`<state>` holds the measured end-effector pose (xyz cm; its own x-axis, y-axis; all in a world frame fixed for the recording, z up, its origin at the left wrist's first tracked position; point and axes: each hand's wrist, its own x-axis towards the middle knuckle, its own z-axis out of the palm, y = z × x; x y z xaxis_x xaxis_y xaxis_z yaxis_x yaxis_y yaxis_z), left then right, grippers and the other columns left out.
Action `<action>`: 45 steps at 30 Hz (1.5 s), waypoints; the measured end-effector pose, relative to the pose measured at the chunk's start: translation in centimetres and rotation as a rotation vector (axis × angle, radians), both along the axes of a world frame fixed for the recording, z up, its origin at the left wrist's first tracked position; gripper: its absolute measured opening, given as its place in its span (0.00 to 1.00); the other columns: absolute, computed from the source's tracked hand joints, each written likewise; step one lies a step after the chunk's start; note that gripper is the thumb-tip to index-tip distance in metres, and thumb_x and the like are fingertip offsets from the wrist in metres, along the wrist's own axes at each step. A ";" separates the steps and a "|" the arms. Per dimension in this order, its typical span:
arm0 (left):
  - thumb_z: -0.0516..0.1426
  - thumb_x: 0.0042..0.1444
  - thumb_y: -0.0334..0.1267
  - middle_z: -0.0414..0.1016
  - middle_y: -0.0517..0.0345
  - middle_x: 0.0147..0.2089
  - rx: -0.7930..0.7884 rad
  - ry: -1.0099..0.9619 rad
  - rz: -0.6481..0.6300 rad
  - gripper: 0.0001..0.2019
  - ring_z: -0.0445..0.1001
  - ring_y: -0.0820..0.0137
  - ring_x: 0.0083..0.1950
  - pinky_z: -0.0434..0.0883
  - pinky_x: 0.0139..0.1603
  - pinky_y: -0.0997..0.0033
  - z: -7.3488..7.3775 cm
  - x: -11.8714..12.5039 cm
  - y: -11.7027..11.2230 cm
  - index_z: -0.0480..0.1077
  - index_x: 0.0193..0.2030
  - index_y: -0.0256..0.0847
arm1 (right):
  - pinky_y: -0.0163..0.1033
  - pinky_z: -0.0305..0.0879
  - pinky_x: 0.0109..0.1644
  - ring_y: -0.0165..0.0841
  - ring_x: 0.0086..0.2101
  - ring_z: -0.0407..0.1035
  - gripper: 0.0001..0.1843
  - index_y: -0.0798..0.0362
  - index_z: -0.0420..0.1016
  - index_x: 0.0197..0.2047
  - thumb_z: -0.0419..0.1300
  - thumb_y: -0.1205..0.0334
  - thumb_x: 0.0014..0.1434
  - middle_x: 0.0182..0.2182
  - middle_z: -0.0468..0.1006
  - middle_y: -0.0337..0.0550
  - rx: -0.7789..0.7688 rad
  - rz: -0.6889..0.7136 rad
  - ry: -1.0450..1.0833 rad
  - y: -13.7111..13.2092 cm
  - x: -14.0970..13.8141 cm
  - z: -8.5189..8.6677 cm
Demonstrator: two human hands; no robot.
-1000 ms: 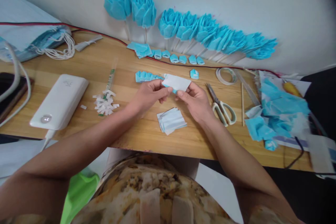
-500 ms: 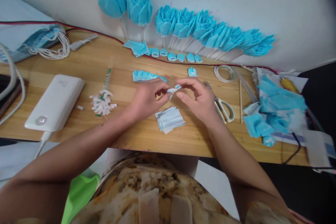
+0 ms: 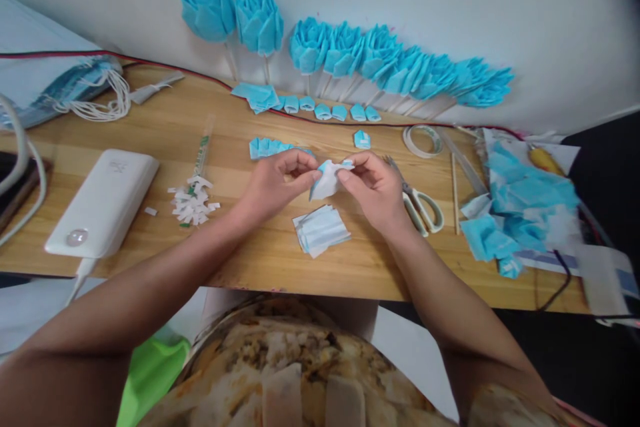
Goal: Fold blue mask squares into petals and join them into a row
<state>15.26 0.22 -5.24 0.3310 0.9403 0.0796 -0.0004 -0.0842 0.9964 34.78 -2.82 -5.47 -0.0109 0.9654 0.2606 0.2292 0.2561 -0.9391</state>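
Between my two hands a small piece of blue-and-white fabric [image 3: 327,180] is stretched, its white side toward me and an edge curled over at the top right. My left hand [image 3: 280,183] pinches its left side with thumb and finger. On the right side, my right hand [image 3: 373,190] grips the curled edge the same way. Just below lies a stack of pale fabric pieces [image 3: 323,230]. Behind my left hand is a row of folded blue petals [image 3: 273,148], partly covered. A single folded blue petal [image 3: 362,139] rests behind my right hand.
Blue fabric flowers [image 3: 310,47] on sticks lean along the wall. Scissors [image 3: 424,210], a tape roll [image 3: 423,141] and blue scraps [image 3: 530,187] lie to the right. To the left are a white power bank [image 3: 103,203] and white tape bits [image 3: 193,200]. A cable [image 3: 200,73] crosses the back.
The fabric piece, bunched and seen nearly edge-on before, is now opened out with its white face showing. Both hands still hold it. The whole view has shifted slightly.
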 end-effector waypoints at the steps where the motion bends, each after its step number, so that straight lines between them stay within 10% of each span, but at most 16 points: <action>1: 0.65 0.51 0.42 0.77 0.59 0.31 -0.007 0.001 -0.002 0.09 0.72 0.74 0.32 0.67 0.35 0.73 0.1 0.0 0.0 0.75 0.33 0.38 | 0.36 0.70 0.37 0.28 0.30 0.70 0.06 0.48 0.75 0.36 0.67 0.57 0.57 0.30 0.78 0.35 -0.022 -0.001 0.026 0.0 -0.1 0.1; 11: 0.64 0.52 0.44 0.73 0.62 0.28 -0.196 -0.114 0.010 0.11 0.69 0.75 0.30 0.68 0.35 0.73 0.2 0.1 0.1 0.72 0.30 0.39 | 0.35 0.64 0.34 0.26 0.28 0.65 0.10 0.49 0.75 0.34 0.69 0.53 0.58 0.27 0.73 0.33 -0.072 0.047 0.099 0.1 -0.2 -0.4; 21: 0.62 0.52 0.39 0.71 0.62 0.27 -0.029 0.051 0.017 0.07 0.67 0.75 0.29 0.64 0.33 0.73 0.5 0.1 0.0 0.71 0.28 0.39 | 0.40 0.73 0.38 0.31 0.30 0.72 0.28 0.42 0.70 0.53 0.69 0.38 0.57 0.27 0.73 0.32 -0.131 0.006 0.153 0.7 0.3 -0.8; 29: 0.59 0.54 0.38 0.74 0.61 0.27 0.131 0.149 -0.027 0.06 0.68 0.76 0.28 0.64 0.29 0.74 -0.1 0.2 -0.7 0.71 0.30 0.39 | 0.42 0.76 0.48 0.38 0.52 0.73 0.30 0.43 0.73 0.59 0.70 0.42 0.57 0.53 0.79 0.44 -0.023 0.147 0.015 0.2 0.5 -0.2; 40: 0.64 0.56 0.50 0.70 0.65 0.24 -0.010 0.044 -0.133 0.19 0.69 0.73 0.26 0.63 0.27 0.74 -0.4 0.0 -0.3 0.72 0.48 0.39 | 0.37 0.70 0.40 0.29 0.34 0.69 0.19 0.46 0.76 0.55 0.65 0.58 0.60 0.34 0.74 0.35 0.026 0.078 -0.033 0.0 0.3 0.1; 45: 0.63 0.56 0.48 0.71 0.61 0.27 -0.013 0.177 -0.243 0.13 0.65 0.74 0.27 0.60 0.29 0.72 -0.2 0.0 -0.4 0.75 0.32 0.39 | 0.38 0.69 0.38 0.30 0.34 0.69 0.19 0.44 0.76 0.55 0.66 0.54 0.60 0.34 0.75 0.36 -0.001 0.072 -0.045 -0.1 0.1 0.2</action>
